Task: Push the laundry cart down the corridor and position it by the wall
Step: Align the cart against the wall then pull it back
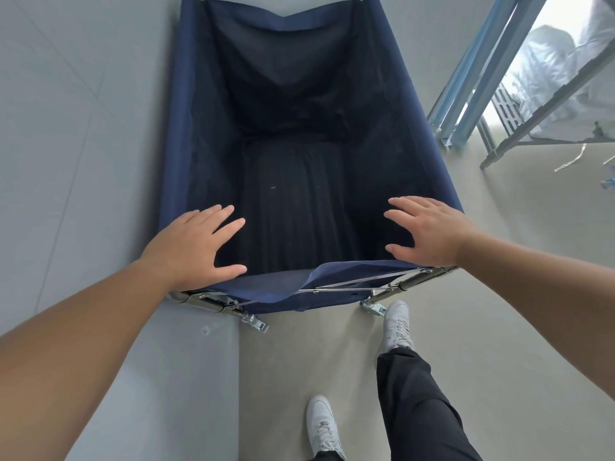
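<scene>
Head view showed our white shoes (396, 324) on the grey floor (299, 361) just behind the laundry cart (429, 134), and above its near rail (412, 281) our left hand (196, 242) and right hand (429, 231) were both spread flat, fingers splayed and gripping nothing. We could not tell whether the palms touched the rail or hovered over it. The cart's long axis ran straight ahead from us, its left side already against the wall (83, 128), so we judged only squaring it off remained, the left hand being nearer that wall.
</scene>
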{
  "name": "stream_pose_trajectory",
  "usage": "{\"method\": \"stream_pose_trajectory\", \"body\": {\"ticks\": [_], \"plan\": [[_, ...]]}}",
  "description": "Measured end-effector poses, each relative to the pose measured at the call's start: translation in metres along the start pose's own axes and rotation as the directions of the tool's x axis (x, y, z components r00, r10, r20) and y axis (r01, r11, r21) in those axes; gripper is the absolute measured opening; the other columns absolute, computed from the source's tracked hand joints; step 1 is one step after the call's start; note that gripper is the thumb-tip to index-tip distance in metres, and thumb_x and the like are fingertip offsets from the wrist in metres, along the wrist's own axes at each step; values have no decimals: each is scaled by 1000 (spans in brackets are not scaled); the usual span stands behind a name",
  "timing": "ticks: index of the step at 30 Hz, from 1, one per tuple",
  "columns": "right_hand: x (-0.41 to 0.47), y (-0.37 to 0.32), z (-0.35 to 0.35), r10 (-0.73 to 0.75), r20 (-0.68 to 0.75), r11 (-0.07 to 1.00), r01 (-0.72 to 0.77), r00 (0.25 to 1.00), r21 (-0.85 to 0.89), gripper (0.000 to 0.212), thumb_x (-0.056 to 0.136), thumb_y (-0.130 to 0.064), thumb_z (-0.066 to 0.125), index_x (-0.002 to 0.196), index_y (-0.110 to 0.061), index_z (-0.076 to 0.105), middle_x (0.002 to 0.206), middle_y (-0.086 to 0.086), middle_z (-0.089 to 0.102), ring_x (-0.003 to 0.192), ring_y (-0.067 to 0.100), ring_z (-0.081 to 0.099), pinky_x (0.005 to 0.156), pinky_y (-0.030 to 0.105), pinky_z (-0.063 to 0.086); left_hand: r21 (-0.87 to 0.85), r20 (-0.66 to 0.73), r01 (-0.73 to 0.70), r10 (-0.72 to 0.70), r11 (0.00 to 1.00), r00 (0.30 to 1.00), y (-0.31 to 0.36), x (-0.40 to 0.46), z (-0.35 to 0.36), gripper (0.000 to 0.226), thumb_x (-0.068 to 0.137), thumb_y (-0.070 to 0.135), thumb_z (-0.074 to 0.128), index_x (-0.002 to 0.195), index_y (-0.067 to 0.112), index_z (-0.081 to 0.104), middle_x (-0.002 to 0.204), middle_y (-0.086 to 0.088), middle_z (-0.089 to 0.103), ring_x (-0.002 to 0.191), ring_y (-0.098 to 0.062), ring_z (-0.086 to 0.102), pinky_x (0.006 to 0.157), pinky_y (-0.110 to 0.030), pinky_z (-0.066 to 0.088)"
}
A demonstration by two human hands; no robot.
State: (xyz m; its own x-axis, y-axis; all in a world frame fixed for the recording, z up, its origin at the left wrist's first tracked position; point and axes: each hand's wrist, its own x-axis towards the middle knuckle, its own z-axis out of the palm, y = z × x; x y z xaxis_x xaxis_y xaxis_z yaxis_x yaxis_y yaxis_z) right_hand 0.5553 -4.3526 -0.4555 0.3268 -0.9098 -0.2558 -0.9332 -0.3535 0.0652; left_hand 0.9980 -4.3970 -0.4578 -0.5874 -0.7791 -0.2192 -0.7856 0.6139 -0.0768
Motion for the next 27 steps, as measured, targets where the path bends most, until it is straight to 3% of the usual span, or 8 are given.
{"method": "stream_pose_trajectory", "body": {"ticks": [16, 27], "plan": [[0, 1, -1, 22, 0, 999, -22, 1000, 24, 76, 84, -73, 29, 143, -27, 38, 156, 0, 30, 143, 22, 24, 113, 40, 23, -14, 10, 19, -19, 1000, 1000, 0, -1, 1, 91, 80, 83, 26, 151, 27, 27, 159, -3, 26, 145, -21, 22, 116, -42, 23], [1, 0, 0, 12, -3, 1000, -12, 1000, 10, 76, 85, -73, 32, 146, -28, 35, 157, 0, 29, 143, 21, 22, 114, 37, 18, -25, -2, 11, -11, 1000, 1000, -1, 0, -1, 91, 79, 83, 27, 151, 26, 26, 160, -4, 25, 145, -22, 21, 116, -43, 24]]}}
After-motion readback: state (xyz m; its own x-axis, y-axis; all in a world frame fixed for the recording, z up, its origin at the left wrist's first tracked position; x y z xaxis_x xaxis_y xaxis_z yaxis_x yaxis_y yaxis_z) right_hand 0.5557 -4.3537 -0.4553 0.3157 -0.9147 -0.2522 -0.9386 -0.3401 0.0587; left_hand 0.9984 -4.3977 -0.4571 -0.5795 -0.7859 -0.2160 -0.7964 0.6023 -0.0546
